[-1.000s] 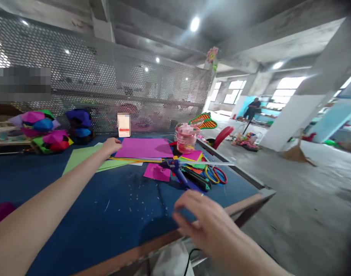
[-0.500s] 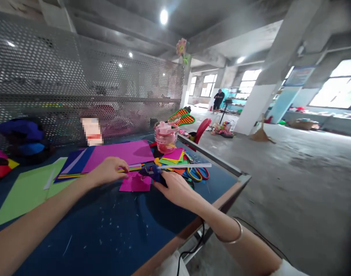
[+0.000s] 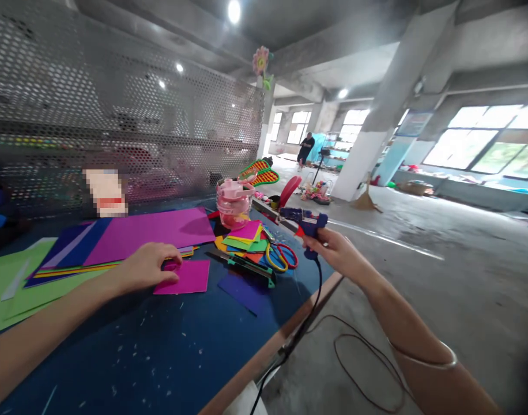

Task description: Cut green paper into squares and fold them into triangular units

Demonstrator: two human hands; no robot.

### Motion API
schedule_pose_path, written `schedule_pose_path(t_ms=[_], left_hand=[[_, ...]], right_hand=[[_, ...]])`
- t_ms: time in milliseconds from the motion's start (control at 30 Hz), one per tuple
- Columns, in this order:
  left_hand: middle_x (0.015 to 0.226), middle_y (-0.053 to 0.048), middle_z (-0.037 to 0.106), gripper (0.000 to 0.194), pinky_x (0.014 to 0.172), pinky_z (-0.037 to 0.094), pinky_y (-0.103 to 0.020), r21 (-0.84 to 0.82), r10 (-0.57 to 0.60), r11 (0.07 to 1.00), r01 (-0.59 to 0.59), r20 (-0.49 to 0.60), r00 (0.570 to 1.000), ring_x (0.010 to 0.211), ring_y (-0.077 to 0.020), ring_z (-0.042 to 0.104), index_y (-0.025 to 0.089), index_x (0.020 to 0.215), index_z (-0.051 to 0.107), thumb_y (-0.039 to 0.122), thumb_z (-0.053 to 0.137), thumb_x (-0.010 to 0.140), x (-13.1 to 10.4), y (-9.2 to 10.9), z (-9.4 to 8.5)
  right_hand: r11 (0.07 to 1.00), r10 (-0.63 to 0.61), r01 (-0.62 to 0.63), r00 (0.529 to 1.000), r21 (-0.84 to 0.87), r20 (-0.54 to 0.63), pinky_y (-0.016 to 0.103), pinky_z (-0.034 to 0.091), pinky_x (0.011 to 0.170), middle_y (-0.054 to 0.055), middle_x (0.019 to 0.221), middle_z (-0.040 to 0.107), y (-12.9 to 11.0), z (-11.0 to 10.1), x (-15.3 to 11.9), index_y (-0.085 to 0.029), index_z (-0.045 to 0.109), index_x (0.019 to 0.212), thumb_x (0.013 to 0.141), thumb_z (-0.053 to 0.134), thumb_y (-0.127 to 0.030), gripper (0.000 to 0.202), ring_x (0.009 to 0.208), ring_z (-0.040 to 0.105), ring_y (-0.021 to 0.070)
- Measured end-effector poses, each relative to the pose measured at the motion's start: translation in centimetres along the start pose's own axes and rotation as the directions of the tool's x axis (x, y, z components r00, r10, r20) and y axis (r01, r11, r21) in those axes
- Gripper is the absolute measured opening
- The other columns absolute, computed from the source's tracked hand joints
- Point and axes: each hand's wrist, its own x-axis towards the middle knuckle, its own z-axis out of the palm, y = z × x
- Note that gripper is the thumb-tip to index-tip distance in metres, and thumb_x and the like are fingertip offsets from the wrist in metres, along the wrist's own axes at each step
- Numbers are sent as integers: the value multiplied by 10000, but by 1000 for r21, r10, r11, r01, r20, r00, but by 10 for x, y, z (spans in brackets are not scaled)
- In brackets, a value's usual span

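Observation:
My right hand (image 3: 333, 248) grips a dark blue hot glue gun (image 3: 308, 223) by its handle, over the table's right edge, with its cable hanging down. My left hand (image 3: 154, 266) rests on a small magenta sheet (image 3: 197, 276), fingers curled and closed around a small magenta piece (image 3: 172, 264) that they partly hide. Right of that sheet lies a black and green utility knife (image 3: 242, 268). Near the knife are a dark blue square (image 3: 243, 291) and scissors with red and yellow handles (image 3: 283, 256).
Large coloured sheets (image 3: 151, 233) are stacked behind my left hand, with green sheets (image 3: 13, 288) at left. A pink cup (image 3: 233, 204) stands behind small coloured squares (image 3: 246, 236). Perforated metal panel (image 3: 195, 132) borders the table's back. A person (image 3: 306, 148) stands far off.
My right hand has carried the glue gun away from the magenta sheet, right and up past the table edge. My left hand stays at the sheet. The view has turned right.

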Motion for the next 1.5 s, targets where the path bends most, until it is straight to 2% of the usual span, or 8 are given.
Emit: schedule_pose_path(t_ms=[267, 567, 833, 1067, 1200, 1267, 1367, 1500], left_hand=[[1118, -81, 782, 457, 958, 503, -439, -26, -128, 991, 128, -17, 992, 1057, -356, 709, 260, 1006, 753, 603, 618, 737, 0, 4, -11], [1155, -106, 770, 477, 970, 491, -452, -30, -202, 979, 202, -13, 979, 1109, -367, 700, 268, 1012, 750, 615, 595, 724, -6, 0, -13], [1129, -90, 784, 523, 961, 506, -459, -43, -216, 976, 215, -32, 976, 1080, -386, 708, 266, 985, 761, 673, 610, 693, -7, -6, -13], [1152, -109, 772, 423, 993, 466, -424, -23, -144, 989, 144, -20, 989, 1115, -326, 691, 219, 1030, 755, 502, 581, 767, -10, 6, -21], [1125, -77, 778, 333, 983, 466, -374, -19, -169, 986, 168, -32, 985, 1091, -277, 694, 222, 999, 760, 401, 567, 794, -14, 6, -23], [1074, -74, 783, 289, 927, 486, -349, -12, -186, 983, 186, -29, 982, 1029, -260, 708, 216, 949, 765, 355, 565, 794, -14, 4, -22], [976, -82, 780, 235, 840, 500, -342, 19, -215, 976, 215, -15, 977, 933, -266, 711, 213, 874, 770, 303, 596, 744, -13, 2, -18], [953, -104, 751, 250, 795, 496, -362, 55, -240, 969, 240, -2, 971, 915, -305, 691, 207, 862, 759, 376, 683, 695, -12, 3, -9]], right_hand=[[925, 231, -217, 973, -312, 8, 254, 444, 583, 4, 696, 677, 62, -9, 18, -205, 674, 874, 930, 601, -455, 267, 682, 667, 190], [837, 349, -248, 929, -488, 127, 390, 576, 825, 60, 1074, 693, 64, 21, 28, -168, 663, 1145, 1008, 607, -440, 311, 907, 680, 187], [828, 337, -239, 935, -508, 110, 329, 523, 738, 48, 972, 721, 62, 25, 20, -186, 676, 1124, 996, 583, -477, 331, 834, 678, 186], [838, 297, -236, 954, -492, 48, 305, 490, 723, 87, 1048, 778, 67, 24, 9, -217, 668, 1213, 929, 587, -505, 413, 954, 726, 263], [810, 221, -232, 971, -538, -86, 452, 497, 835, 196, 1163, 725, 40, 10, -20, -167, 681, 1145, 934, 505, -556, 475, 1084, 664, 385], [811, 106, -184, 980, -555, -170, 453, 497, 798, 140, 1074, 743, 12, 5, -36, -236, 695, 1003, 956, 449, -584, 429, 1025, 670, 370], [964, -16, 34, 997, -265, 71, 352, 498, 704, 46, 983, 753, -40, 13, -45, -299, 694, 1017, 989, 464, -556, 346, 834, 687, 247], [960, -241, 275, 900, -44, 364, 315, 492, 791, 29, 1003, 752, -95, 49, -23, -285, 692, 995, 1022, 504, -404, 225, 902, 690, 206]])
